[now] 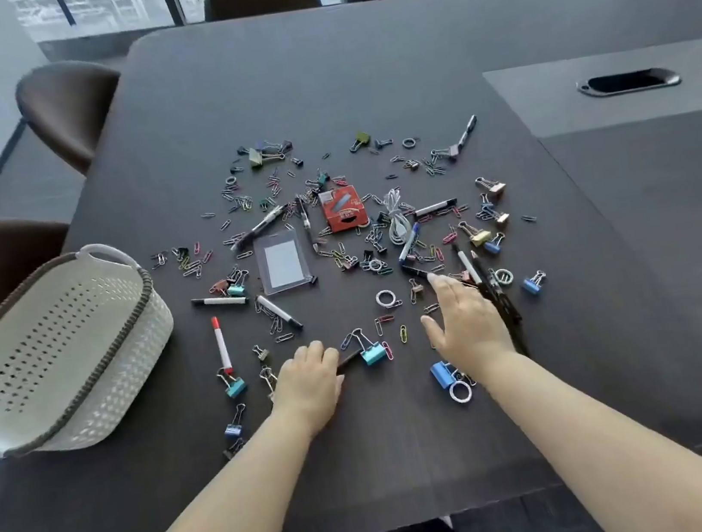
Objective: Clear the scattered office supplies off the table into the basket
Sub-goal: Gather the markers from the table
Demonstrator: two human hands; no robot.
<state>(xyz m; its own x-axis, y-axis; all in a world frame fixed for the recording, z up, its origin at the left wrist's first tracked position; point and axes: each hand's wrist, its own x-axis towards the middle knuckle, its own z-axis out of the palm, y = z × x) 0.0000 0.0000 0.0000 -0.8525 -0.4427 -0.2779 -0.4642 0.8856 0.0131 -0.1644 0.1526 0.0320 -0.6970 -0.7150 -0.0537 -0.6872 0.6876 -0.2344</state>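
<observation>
Dark desk (356, 62) carries the supplies (283, 261), scattered mid-surface and thickest centrally. Judged best: collect long items whole, then rake clips (403, 333) into one heap before lifting. Left hand (311, 379) curls round a pen (350, 358); right hand (467, 321) lies flat, fingers straight, beside black pens (499, 303). Basket (59, 352) stands left, well apart.
</observation>
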